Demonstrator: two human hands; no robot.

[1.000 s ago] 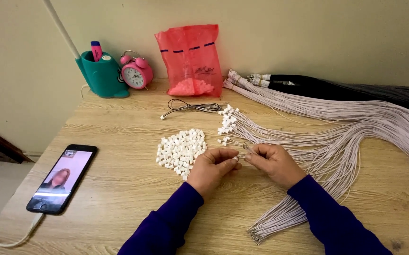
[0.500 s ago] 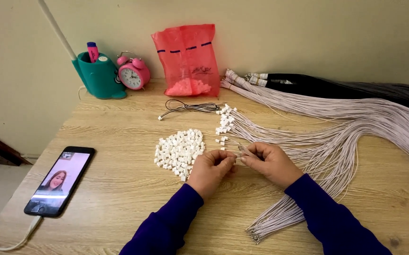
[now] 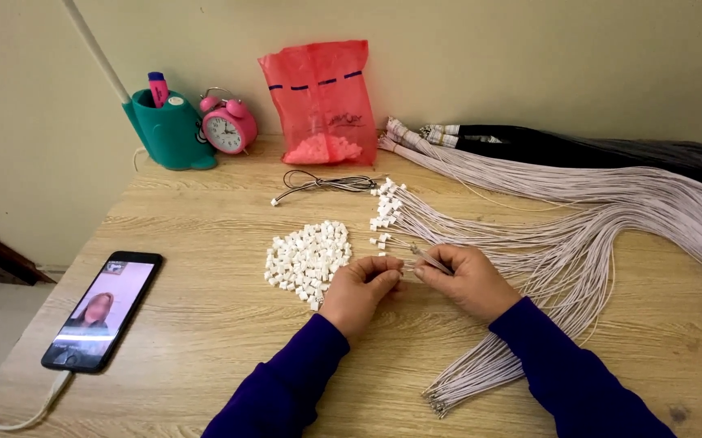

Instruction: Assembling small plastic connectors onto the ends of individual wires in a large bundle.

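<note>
I'm seeing both hands meeting mid-counter (image 3: 205, 324): left hand (image 3: 359, 290) grip pinching a small white connector (image 3: 395, 264), right hand (image 3: 466, 280) grip closing on thin white wires (image 3: 529, 243); the white connector pile (image 3: 309, 255) is sitting just left of them.

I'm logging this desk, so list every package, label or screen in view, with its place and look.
Red plastic bag: upright against the wall at the back, translucent, pale pieces at its bottom, dark print.
Phone: flat on the table's front left, black slab, lit screen showing a person, white cable plugged in.
Alarm clock: left of the bag, round, pink, white dial.
</note>
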